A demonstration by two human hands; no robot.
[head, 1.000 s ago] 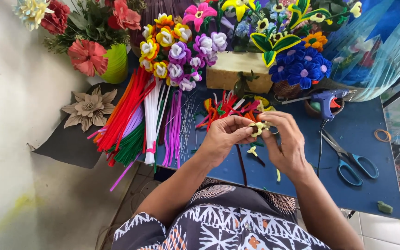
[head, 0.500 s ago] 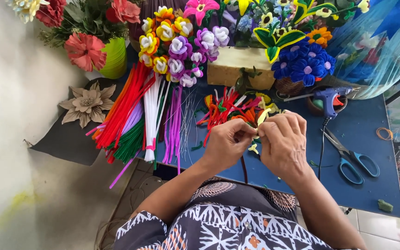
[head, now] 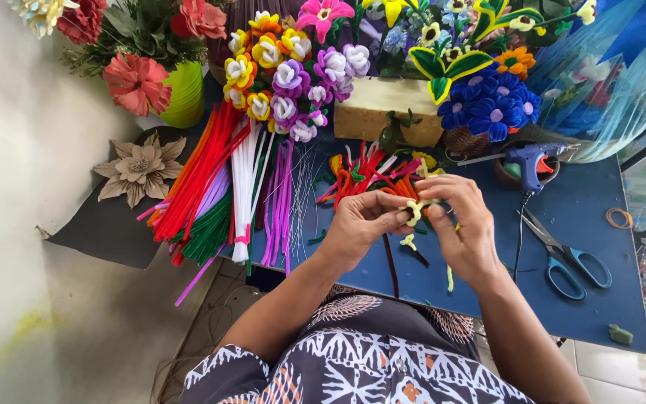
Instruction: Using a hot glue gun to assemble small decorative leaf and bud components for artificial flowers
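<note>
Together, 2 hands [head: 420, 224] twist fuzzy yellow pipe cleaner [head: 414, 209].

The pale yellow pipe cleaner [head: 415, 210] looked fuzzy and matt, like the bundled pipe cleaners [head: 222, 187] (all soft fibre over wire). The glue gun [head: 530, 158] was smooth blue plastic; the scissors [head: 566, 254] had shiny metal blades. The blue tabletop [head: 585, 299] appeared matt.

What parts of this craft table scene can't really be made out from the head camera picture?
- Pale yellow fuzzy pipe-cleaner piece: its full shape is hidden by the fingers of the left hand and right hand.
- Dark stem under the hands: its top end is covered by them.
- Blue glue gun: its base is hidden inside a brown bowl.
- Top row of flowers: cut off by the upper edge.
</note>
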